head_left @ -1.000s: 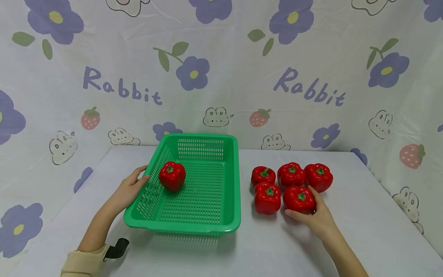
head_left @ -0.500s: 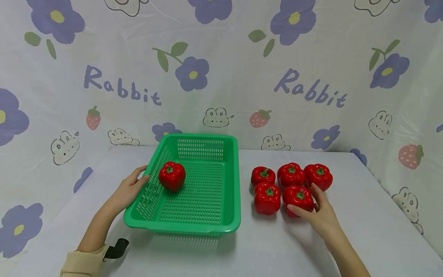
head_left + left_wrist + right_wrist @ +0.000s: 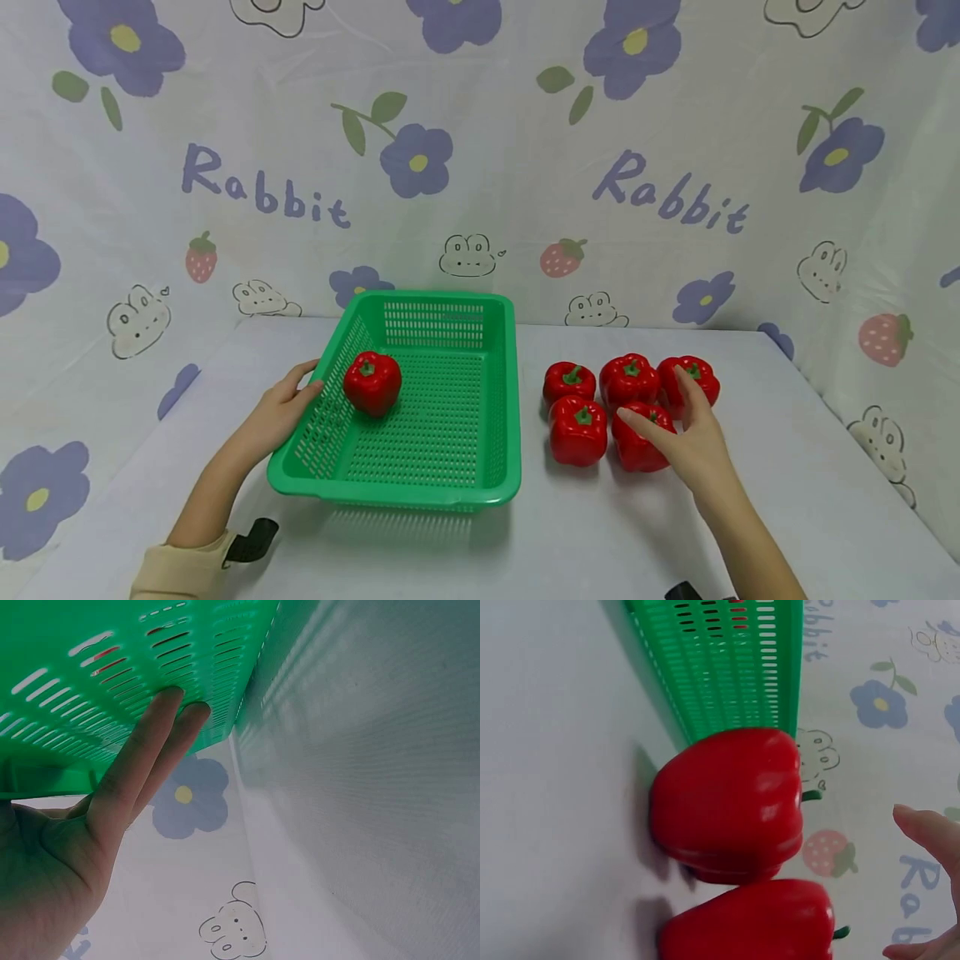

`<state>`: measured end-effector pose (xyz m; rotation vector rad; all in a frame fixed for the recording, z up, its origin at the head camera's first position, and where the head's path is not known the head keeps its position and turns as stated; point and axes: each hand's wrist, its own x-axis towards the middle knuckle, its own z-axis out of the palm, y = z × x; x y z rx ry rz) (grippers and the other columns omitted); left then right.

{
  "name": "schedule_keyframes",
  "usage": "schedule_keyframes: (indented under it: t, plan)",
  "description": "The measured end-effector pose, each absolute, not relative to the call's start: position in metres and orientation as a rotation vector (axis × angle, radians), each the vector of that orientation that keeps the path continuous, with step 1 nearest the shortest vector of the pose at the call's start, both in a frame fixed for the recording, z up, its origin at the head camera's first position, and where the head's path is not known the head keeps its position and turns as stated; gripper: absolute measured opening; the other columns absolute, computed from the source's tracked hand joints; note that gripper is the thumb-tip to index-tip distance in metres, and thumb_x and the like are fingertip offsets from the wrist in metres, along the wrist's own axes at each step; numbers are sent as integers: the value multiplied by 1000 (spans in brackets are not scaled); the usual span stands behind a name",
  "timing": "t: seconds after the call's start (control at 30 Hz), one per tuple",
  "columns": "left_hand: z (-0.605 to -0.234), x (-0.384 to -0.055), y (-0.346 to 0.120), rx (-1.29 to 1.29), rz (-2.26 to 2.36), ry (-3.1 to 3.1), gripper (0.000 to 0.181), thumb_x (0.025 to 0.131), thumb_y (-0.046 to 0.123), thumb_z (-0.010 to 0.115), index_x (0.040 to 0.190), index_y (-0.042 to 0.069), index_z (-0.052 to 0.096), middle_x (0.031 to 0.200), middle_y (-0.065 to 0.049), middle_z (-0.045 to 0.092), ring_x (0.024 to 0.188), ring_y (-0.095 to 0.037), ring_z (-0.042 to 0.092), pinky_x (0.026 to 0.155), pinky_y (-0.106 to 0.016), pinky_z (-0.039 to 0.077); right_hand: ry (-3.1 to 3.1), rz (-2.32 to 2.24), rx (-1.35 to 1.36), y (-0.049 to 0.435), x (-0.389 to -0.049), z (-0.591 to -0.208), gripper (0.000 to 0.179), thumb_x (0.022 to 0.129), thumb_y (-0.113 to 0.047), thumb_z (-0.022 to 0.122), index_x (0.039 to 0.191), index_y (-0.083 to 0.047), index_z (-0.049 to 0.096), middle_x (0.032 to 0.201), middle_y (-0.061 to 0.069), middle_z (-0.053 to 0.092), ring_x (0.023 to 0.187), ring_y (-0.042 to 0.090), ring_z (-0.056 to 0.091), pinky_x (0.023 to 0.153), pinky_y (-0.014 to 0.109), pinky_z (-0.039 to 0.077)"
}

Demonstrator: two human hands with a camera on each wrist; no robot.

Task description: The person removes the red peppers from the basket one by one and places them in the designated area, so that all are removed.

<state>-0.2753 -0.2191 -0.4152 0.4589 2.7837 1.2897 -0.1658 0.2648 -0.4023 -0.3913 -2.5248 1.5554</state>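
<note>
My left hand [image 3: 281, 412] holds the left rim of a green plastic basket [image 3: 390, 495], thumb over the edge. In the left wrist view, two fingers [image 3: 139, 754] of it lie straight against the slotted outer wall. One red bell pepper [image 3: 372, 385] with a green stem sits inside, at the left. My right hand [image 3: 697, 446] hovers with thumb and fingers spread over the front right bell pepper [image 3: 637, 450] of a group on the table, partly covering it and the back right bell pepper [image 3: 705, 379]. In the right wrist view nothing lies between its thumb and fingers.
Three more red bell peppers stand left of the right hand: a front one [image 3: 578, 432], a back left one [image 3: 568, 383] and a back middle one [image 3: 628, 379]. A white cloth [image 3: 585, 542] covers the table. Behind hangs a curtain [image 3: 480, 108] with printed flowers and rabbits.
My right hand has let go of the front right bell pepper and risen off it, fingers spreading. That pepper has settled from a tilt to more upright. The left hand and basket have stayed put.
</note>
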Motion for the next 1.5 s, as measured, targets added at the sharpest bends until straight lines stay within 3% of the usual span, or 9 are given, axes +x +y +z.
schedule_keyframes:
  t: [0.4,0.73,1.1,1.37,1.5]
  plan:
    - [-414,-273,-218,465,1279,2805,60,107,38,34,153,2,22,123,-29,62,95,-24,69,80,-35,53,-2542,1553,-311,236,-179,-382,106,85,-41,74,158,-26,-1,166,10,7,152,39,9,106,61,37]
    - [-415,-275,-220,434,1315,2764,61,106,39,35,154,5,20,123,-28,62,92,-22,70,77,-29,52,-2505,1635,-155,206,-197,-371,99,87,-40,72,158,-26,5,166,3,12,153,33,12,114,56,29]
    - [-415,-276,-219,439,1323,2764,60,107,37,35,154,4,21,120,-28,63,89,-20,69,76,-30,52,-2469,1699,-3,170,-221,-362,97,85,-44,73,158,-24,13,165,1,17,151,32,18,115,52,32]
    - [-413,-274,-217,437,1350,2747,60,106,35,36,154,2,21,112,-27,66,80,-16,69,71,-30,53,-2404,1767,84,148,-236,-358,94,84,-42,74,157,-22,17,163,-2,22,152,22,20,119,43,27]
    - [-413,-274,-218,429,1340,2750,61,106,37,36,154,3,21,115,-28,65,82,-17,69,72,-29,53,-2379,1760,148,138,-241,-356,94,84,-42,75,156,-18,19,162,-2,24,151,17,22,120,39,25]
